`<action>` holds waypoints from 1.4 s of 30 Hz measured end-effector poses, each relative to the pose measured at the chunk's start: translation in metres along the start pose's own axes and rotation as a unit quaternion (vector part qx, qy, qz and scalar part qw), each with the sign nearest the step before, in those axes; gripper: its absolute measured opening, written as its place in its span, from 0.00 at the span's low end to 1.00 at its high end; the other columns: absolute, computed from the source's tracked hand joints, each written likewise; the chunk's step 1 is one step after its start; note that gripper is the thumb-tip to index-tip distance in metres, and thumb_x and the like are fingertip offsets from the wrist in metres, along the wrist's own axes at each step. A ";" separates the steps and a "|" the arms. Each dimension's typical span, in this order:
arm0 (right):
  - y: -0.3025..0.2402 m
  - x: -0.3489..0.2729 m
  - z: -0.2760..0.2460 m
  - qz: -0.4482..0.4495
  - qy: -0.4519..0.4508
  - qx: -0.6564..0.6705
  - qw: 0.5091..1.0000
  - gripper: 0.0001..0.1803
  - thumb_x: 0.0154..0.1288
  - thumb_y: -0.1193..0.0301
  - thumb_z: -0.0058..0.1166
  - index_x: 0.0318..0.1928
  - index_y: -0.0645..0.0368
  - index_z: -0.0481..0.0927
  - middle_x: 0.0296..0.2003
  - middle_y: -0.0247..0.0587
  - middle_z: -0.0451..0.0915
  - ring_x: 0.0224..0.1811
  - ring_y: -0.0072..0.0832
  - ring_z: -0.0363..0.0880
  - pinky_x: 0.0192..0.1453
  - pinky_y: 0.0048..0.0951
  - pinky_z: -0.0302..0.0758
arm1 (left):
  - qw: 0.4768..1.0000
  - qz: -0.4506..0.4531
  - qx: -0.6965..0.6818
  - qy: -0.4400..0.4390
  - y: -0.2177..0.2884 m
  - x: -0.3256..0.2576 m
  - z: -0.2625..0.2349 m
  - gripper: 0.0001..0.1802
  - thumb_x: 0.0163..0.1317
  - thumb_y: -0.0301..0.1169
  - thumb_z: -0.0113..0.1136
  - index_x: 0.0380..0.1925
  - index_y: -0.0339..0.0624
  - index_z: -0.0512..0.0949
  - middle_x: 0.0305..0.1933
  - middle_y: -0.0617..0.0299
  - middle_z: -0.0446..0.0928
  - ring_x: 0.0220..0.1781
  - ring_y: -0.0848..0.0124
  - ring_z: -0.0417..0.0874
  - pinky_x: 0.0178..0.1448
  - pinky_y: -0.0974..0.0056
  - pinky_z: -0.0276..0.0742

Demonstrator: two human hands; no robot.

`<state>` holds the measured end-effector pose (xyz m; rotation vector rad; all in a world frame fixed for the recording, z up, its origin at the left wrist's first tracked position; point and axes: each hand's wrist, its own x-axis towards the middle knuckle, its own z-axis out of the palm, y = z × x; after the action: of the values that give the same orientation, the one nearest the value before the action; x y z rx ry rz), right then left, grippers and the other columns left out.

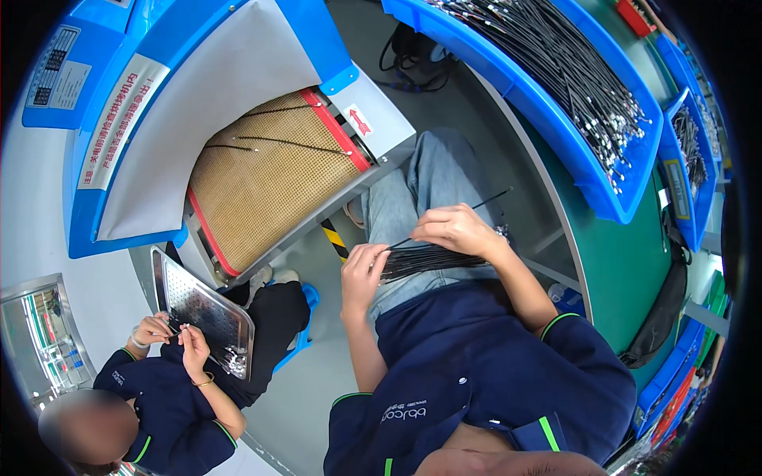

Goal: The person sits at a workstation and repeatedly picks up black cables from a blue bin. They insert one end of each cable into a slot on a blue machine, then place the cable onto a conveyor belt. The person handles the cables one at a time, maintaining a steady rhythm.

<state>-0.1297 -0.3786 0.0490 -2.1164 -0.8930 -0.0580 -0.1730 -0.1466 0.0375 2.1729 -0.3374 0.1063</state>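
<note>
A thin black cable (490,200) is stretched between my two hands above my lap. My left hand (363,274) pinches it near its left end. Farther along, my right hand (456,231) grips the same cable with fingers pressed together, and its free end sticks out up and to the right. Beneath both hands a bundle of black cables (429,264) lies across my thighs, partly hidden by my right hand and forearm.
Ahead left stands a blue-and-white machine with a tan mesh conveyor belt (270,174) carrying several black cables. A large blue bin (607,202) of cables rests on the green table (615,274) at right. At left, a co-worker handles something small over a perforated metal tray (198,297).
</note>
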 end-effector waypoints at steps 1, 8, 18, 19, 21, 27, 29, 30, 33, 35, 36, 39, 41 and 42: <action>0.000 -0.001 0.000 -0.006 0.005 0.002 1.000 0.07 0.55 0.70 0.59 0.36 0.53 0.83 0.33 0.30 0.80 0.34 0.28 0.81 0.33 0.29 0.77 | 1.000 -0.004 -0.007 -0.005 0.000 0.000 0.000 0.05 0.55 0.24 0.63 0.32 0.37 0.80 0.32 0.56 0.80 0.36 0.61 0.80 0.40 0.61 0.76; -0.002 -0.003 -0.002 -0.002 0.013 0.003 1.000 0.08 0.53 0.70 0.60 0.36 0.54 0.83 0.34 0.30 0.80 0.34 0.28 0.81 0.33 0.28 0.77 | 1.000 -0.013 -0.020 0.004 0.009 0.000 0.000 0.08 0.51 0.21 0.66 0.33 0.35 0.80 0.31 0.56 0.79 0.34 0.63 0.80 0.39 0.64 0.74; -0.001 -0.003 0.000 0.006 0.026 0.034 0.999 0.05 0.55 0.71 0.61 0.34 0.57 0.83 0.32 0.32 0.81 0.33 0.29 0.82 0.32 0.29 0.77 | 0.997 0.063 0.038 0.030 0.001 -0.004 -0.002 0.09 0.50 0.22 0.67 0.33 0.37 0.80 0.33 0.58 0.81 0.36 0.61 0.81 0.40 0.61 0.77; -0.001 -0.003 0.000 0.008 0.030 0.040 0.999 0.05 0.56 0.71 0.61 0.34 0.57 0.83 0.32 0.32 0.81 0.32 0.29 0.82 0.32 0.29 0.77 | 0.996 0.074 0.044 0.031 0.000 -0.004 -0.002 0.09 0.50 0.22 0.67 0.33 0.38 0.80 0.33 0.58 0.81 0.36 0.61 0.82 0.40 0.61 0.77; -0.001 -0.003 0.000 0.012 0.023 0.042 0.999 0.05 0.56 0.71 0.62 0.33 0.57 0.83 0.32 0.32 0.81 0.32 0.29 0.82 0.32 0.29 0.77 | 0.994 0.094 0.050 0.033 -0.002 -0.004 -0.003 0.09 0.50 0.21 0.67 0.32 0.38 0.79 0.33 0.58 0.81 0.36 0.61 0.82 0.40 0.62 0.78; -0.001 -0.005 -0.002 0.007 0.025 0.045 0.999 0.05 0.55 0.71 0.62 0.33 0.57 0.83 0.31 0.33 0.81 0.32 0.29 0.81 0.31 0.29 0.77 | 0.995 0.095 0.027 0.030 -0.002 -0.003 -0.003 0.09 0.49 0.21 0.67 0.32 0.38 0.79 0.33 0.58 0.81 0.36 0.60 0.82 0.40 0.61 0.78; -0.001 -0.004 -0.002 0.004 0.020 0.047 0.999 0.06 0.56 0.70 0.61 0.34 0.56 0.82 0.32 0.32 0.80 0.32 0.29 0.81 0.32 0.29 0.77 | 0.997 0.070 0.017 0.031 0.002 -0.005 -0.004 0.09 0.49 0.21 0.67 0.31 0.37 0.79 0.34 0.58 0.81 0.36 0.60 0.82 0.40 0.61 0.78; -0.001 -0.004 -0.001 0.006 0.017 0.052 0.999 0.06 0.56 0.70 0.60 0.35 0.55 0.82 0.32 0.32 0.79 0.32 0.30 0.81 0.33 0.30 0.77 | 0.998 0.052 0.009 0.040 0.004 -0.007 -0.004 0.09 0.49 0.21 0.67 0.31 0.37 0.79 0.35 0.58 0.81 0.36 0.60 0.82 0.40 0.61 0.78; 0.000 -0.004 0.000 0.012 0.012 0.052 0.999 0.06 0.57 0.69 0.59 0.36 0.55 0.81 0.33 0.31 0.79 0.32 0.31 0.81 0.34 0.31 0.76 | 0.997 0.052 0.011 0.056 0.006 -0.008 -0.003 0.08 0.49 0.21 0.67 0.31 0.37 0.79 0.36 0.58 0.81 0.36 0.60 0.82 0.39 0.61 0.78; 0.000 -0.006 -0.001 0.015 0.013 0.044 0.999 0.06 0.57 0.70 0.60 0.35 0.55 0.82 0.32 0.32 0.79 0.32 0.30 0.81 0.33 0.30 0.76 | 0.990 0.118 0.050 0.054 0.001 -0.004 -0.002 0.09 0.49 0.21 0.67 0.31 0.37 0.79 0.36 0.58 0.81 0.36 0.60 0.82 0.39 0.61 0.78; -0.001 -0.006 -0.002 0.014 0.015 0.038 0.999 0.05 0.57 0.70 0.61 0.34 0.56 0.82 0.32 0.32 0.80 0.32 0.29 0.81 0.32 0.29 0.76 | 0.989 0.129 0.056 0.048 0.000 -0.003 -0.003 0.09 0.48 0.21 0.67 0.31 0.37 0.79 0.36 0.58 0.81 0.36 0.61 0.82 0.38 0.62 0.78; -0.001 -0.007 -0.004 0.016 0.014 0.032 0.999 0.04 0.56 0.71 0.62 0.33 0.56 0.83 0.31 0.32 0.80 0.31 0.28 0.81 0.30 0.28 0.76 | 0.985 0.153 0.072 0.036 -0.002 -0.003 -0.002 0.10 0.46 0.20 0.68 0.31 0.37 0.80 0.35 0.59 0.80 0.36 0.62 0.82 0.38 0.62 0.78; -0.001 -0.004 -0.002 0.005 0.006 0.043 0.999 0.04 0.56 0.72 0.61 0.33 0.57 0.83 0.31 0.32 0.80 0.31 0.28 0.81 0.30 0.28 0.76 | 0.983 0.152 0.089 0.045 -0.001 -0.007 -0.005 0.11 0.45 0.20 0.68 0.31 0.37 0.80 0.35 0.59 0.80 0.36 0.62 0.82 0.38 0.62 0.78; -0.001 -0.002 0.000 0.000 0.002 0.049 0.999 0.04 0.56 0.72 0.61 0.33 0.57 0.83 0.31 0.32 0.80 0.30 0.28 0.81 0.29 0.28 0.75 | 0.983 0.149 0.094 0.055 0.000 -0.009 -0.006 0.11 0.45 0.19 0.68 0.31 0.37 0.80 0.34 0.59 0.80 0.35 0.62 0.81 0.37 0.62 0.78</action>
<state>-0.1320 -0.3795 0.0487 -2.0244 -0.8768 -0.0193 -0.1814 -0.1399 0.0396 2.2771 -0.6076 0.4399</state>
